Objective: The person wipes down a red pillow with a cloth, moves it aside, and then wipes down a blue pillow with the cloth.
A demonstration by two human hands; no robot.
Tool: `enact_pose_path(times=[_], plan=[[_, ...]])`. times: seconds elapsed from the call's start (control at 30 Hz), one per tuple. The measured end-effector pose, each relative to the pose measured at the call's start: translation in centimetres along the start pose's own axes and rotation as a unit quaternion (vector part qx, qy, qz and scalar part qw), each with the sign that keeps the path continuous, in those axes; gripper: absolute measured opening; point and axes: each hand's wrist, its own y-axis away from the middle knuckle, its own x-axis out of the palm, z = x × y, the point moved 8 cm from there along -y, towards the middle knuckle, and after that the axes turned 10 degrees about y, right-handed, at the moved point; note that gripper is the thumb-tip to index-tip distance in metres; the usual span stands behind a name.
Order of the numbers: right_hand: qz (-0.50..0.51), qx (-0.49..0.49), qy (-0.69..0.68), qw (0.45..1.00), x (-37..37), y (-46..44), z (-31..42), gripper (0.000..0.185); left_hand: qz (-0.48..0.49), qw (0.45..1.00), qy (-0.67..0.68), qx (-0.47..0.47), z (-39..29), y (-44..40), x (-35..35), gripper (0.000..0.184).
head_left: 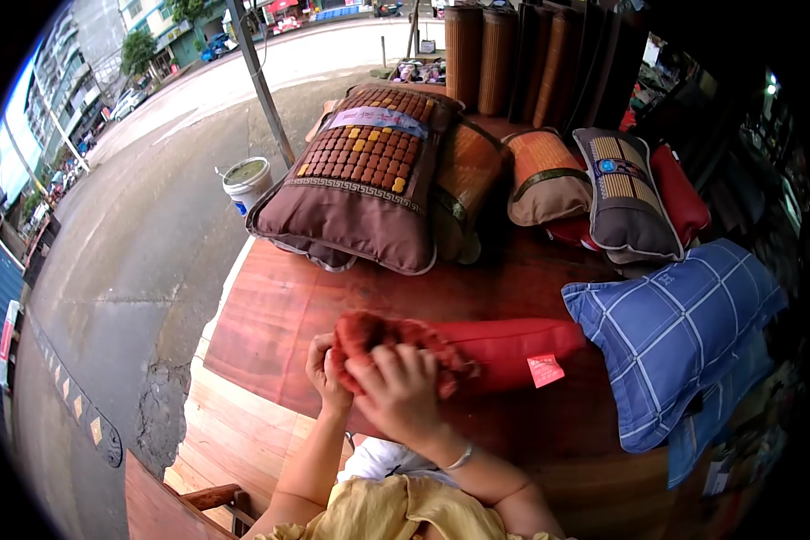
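Both hands are busy with a bunched-up, rust-red fluffy cloth (358,329), right at the near edge of a glossy reddish-brown wooden desk (283,283). Left hand (323,367) has its grip pinched on the left side of the cloth, and the right hand's (394,385) grip is curled over the front of it, fingers bent into the fabric. The cloth sits at the left end of a smooth, bright red, long pillow (513,342) with a small pinkish-red paper tag (544,370) on its near side. Can't tell if the cloth is wrapped around that end or just bunched against it, the hands block it.

Just right of the red pillow there's a puffy blue fabric pillow with white check lines (679,324). Far side of the desk: a big brown pillow topped with square tiles (346,220) on the left, then a dark grey pillow with a pale slatted panel (634,220) over to the right. Some tall brown slatted rolls (499,63) stand upright behind those.
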Motion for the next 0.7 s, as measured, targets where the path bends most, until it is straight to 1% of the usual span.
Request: enact_pose_path(times=[0.03,0.07,0.13,0.17,0.2,0.23,0.27,0.33,0.4,0.43,0.5,0.53,0.6,0.67,0.7], plan=[[-0.008,-0.006,-0.013,1.000,0.3,0.0,0.5,0.044,-0.035,0.998,0.042,-0.032,0.7,0.1,-0.6,0.022],[-0.015,-0.011,-0.027,0.999,0.4,0.1,0.8,0.045,-0.033,0.998,0.040,-0.032,0.8,0.1,-0.9,0.022],[0.007,-0.005,-0.045,0.999,-0.2,0.0,-0.8,0.046,0.024,1.000,-0.012,0.015,-0.5,-0.1,-0.2,0.022],[0.019,0.002,-0.027,0.999,-1.1,0.1,-1.7,0.046,0.042,0.998,-0.036,0.036,-1.1,-0.3,0.1,0.024],[0.025,0.012,-0.004,1.000,-1.7,0.6,-3.0,0.046,0.041,0.998,-0.036,0.036,-1.5,-0.5,0.4,0.024],[0.031,0.032,0.029,0.999,-2.7,1.0,-4.6,0.043,0.057,0.996,-0.054,0.054,-2.2,-0.6,1.2,0.025],[0.036,0.040,0.083,0.995,-3.6,1.7,-6.5,0.045,0.071,0.992,-0.071,0.071,-2.6,-0.7,1.8,0.026],[0.015,0.097,0.165,0.981,-6.4,3.3,-10.3,0.042,0.069,0.993,-0.070,0.068,-2.4,-0.7,1.6,0.026],[-0.011,0.158,0.205,0.966,-9.5,4.8,-14.1,0.039,0.067,0.993,-0.069,0.066,-2.4,-0.6,1.6,0.027],[-0.032,0.176,0.223,0.958,-11.0,5.3,-15.6,0.038,0.072,0.993,-0.065,0.068,-2.8,-0.6,1.9,0.027],[-0.064,0.215,0.213,0.951,-12.5,6.0,-17.7,0.037,0.076,0.993,-0.060,0.069,-3.3,-0.6,2.2,0.028],[-0.077,0.232,0.208,0.947,-12.8,6.1,-18.2,0.037,0.084,0.991,-0.078,0.073,-3.5,-0.6,2.3,0.028],[-0.085,0.223,0.215,0.947,-12.5,5.4,-17.4,0.036,0.092,0.988,-0.096,0.079,-3.7,-0.6,2.6,0.029],[-0.057,0.202,0.265,0.941,-10.8,4.2,-15.3,0.035,0.087,0.987,-0.104,0.082,-3.7,-0.7,2.5,0.030],[-0.035,0.191,0.240,0.951,-9.6,3.5,-14.0,0.035,0.087,0.987,-0.106,0.084,-3.7,-0.7,2.5,0.030]])
